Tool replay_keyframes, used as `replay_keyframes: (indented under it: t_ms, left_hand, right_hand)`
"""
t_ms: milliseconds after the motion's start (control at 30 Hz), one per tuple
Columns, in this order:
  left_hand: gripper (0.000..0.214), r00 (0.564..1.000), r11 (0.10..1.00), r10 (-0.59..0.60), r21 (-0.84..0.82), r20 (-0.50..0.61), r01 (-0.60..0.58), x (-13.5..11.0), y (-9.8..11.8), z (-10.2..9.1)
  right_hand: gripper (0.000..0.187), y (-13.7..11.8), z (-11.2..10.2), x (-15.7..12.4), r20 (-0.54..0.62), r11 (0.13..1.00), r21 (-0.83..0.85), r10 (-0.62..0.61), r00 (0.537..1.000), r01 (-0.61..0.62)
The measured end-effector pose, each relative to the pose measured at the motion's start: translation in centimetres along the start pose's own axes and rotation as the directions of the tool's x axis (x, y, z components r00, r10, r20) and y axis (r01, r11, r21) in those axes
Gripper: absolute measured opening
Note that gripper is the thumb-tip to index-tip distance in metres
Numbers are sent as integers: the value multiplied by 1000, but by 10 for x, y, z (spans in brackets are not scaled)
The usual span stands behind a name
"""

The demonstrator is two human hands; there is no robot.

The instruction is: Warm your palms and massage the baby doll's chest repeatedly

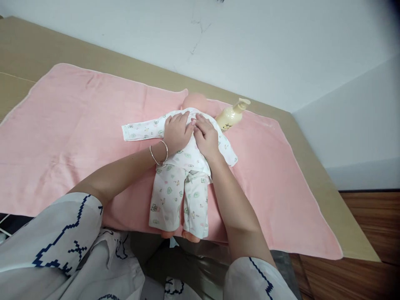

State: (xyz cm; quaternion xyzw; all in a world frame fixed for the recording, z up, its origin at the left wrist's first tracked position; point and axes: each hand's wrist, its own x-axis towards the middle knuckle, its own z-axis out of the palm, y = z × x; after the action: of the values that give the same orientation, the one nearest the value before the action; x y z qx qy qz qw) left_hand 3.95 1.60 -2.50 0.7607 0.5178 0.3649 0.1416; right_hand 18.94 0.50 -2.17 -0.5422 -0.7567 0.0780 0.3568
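Nearest, the clothed doll [168, 200] lies stretched with its feet toward the person, on a pink blanket [78, 125] which probably serves as soft padding over the surface [321, 191]. The left hand [177, 131] and the right hand [206, 135] rest open on its upper body, gripping nothing, perhaps to press evenly. Farther, a pump bottle [230, 117] is beside its shoulder, within easy reach, before the white wall [281, 50].

Looking at a table [312, 166] here, bare beyond left hand [177, 131] and right hand [206, 135]; pink cloth [262, 175] over most of it, and on that, doll [190, 157] flat under both, with bottle [231, 116] just beside the right one.
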Motion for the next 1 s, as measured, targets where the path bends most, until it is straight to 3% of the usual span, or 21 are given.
replay_keyframes:
  t_ms: [133,433,533,633,733,800,900,1000]
  left_hand:
    - [48,999,1000,-10,17,32,10,4,-2,0]
    - [48,983,998,61,6,171,-63,17,-11,-7]
    - [48,987,997,69,18,145,-72,13,1,-10]
    - [47,987,992,119,-63,111,-112,16,18,-17]
    - [44,988,969,130,-224,88,-107,41,32,-23]
    - [48,978,931,118,-361,174,-48,66,38,-19]
    - [60,936,879,153,-477,318,18,103,41,3]
    - [63,915,833,210,-554,344,17,128,40,34]
  right_hand:
    - [44,-4,13,-2,-59,998,11,69,996,-69]
    - [41,-13,16,-3,-139,991,68,127,982,-118]
    - [42,-20,-2,0,-192,995,15,96,977,-95]
    - [47,-14,-37,5,-318,993,-102,28,948,-63]
    - [56,9,-74,11,-370,971,-214,24,929,-110]
    - [60,27,-91,14,-326,961,-239,56,944,-140]
    - [65,45,-96,16,-218,966,-216,93,972,-140]
    - [68,52,-88,18,-145,977,-173,102,984,-126]
